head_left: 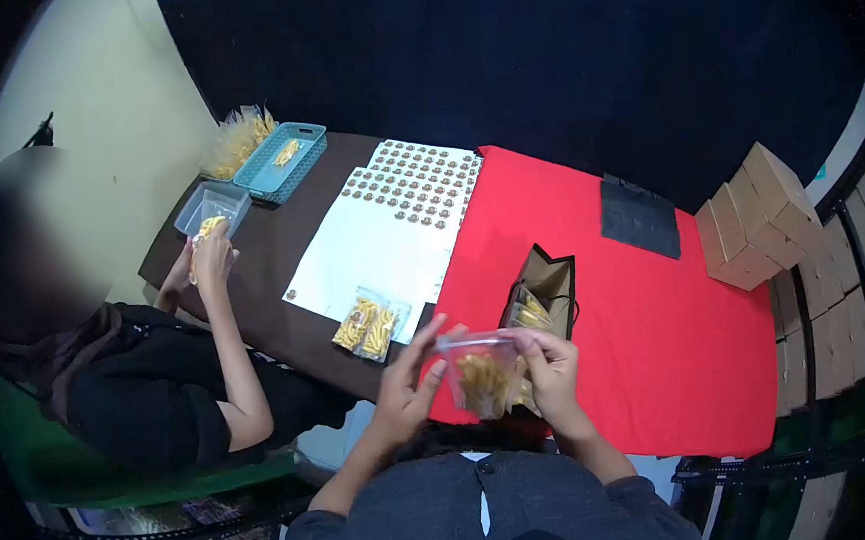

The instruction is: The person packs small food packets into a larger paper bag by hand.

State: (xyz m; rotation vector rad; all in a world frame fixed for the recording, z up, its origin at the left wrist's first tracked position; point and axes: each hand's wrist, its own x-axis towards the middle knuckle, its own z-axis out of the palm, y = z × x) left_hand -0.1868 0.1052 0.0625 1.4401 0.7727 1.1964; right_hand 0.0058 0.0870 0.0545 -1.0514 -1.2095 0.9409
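Observation:
A clear zip pouch (482, 382) of yellow, stick-like snack pieces hangs upright in front of me. My right hand (552, 374) pinches its upper right corner. At the opposite side is my left hand (406, 394), thumb and fingers apart, fingertips right at the pouch's upper left edge. Just beyond the pouch, a dark-edged paper bag (551, 290) lies on the red cloth (648, 345) with its mouth spread and similar packets inside. More filled pouches (366, 324) lie left of my left hand, by the sticker sheets (351, 246).
To the left, a person (130, 391) holds a snack packet over a clear plastic tub (213, 207). Behind it stand a teal basket (290, 175) and a pile of filled packets (240, 143). A black flat sheet (639, 217) and cardboard boxes (758, 217) are at the right.

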